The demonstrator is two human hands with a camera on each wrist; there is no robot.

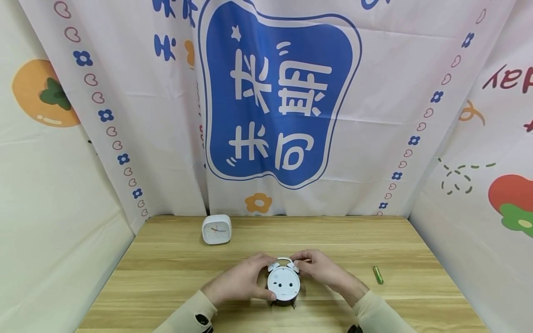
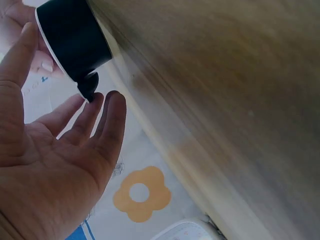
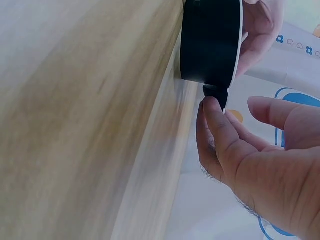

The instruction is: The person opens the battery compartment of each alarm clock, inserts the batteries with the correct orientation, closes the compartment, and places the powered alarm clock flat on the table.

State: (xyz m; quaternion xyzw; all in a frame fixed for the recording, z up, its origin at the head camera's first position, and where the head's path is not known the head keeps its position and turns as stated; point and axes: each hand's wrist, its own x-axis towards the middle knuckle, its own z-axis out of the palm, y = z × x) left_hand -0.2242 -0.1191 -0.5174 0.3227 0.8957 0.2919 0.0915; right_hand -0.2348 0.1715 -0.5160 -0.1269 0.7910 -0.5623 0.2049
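Note:
A twin-bell alarm clock (image 1: pixel 283 283), white-backed with dark sides, lies face down at the table's front, its back and knobs upward. My left hand (image 1: pixel 246 279) holds it from the left. The thumb rests on the lower rim, and the bent fingers reach the left bell. In the left wrist view, that hand (image 2: pixel 60 145) curves around the dark side of the clock (image 2: pixel 72 37). My right hand (image 1: pixel 322 269) touches the right bell with its fingertips. In the right wrist view, the thumb of this hand (image 3: pixel 255 155) stands apart from the clock (image 3: pixel 210 42).
A white rounded-square clock (image 1: pixel 217 229) stands near the back left of the wooden table (image 1: pixel 166 259). To the right of my right hand lies a green battery (image 1: pixel 378 275). Printed cloth (image 1: pixel 374 152) hangs behind the table and along both sides.

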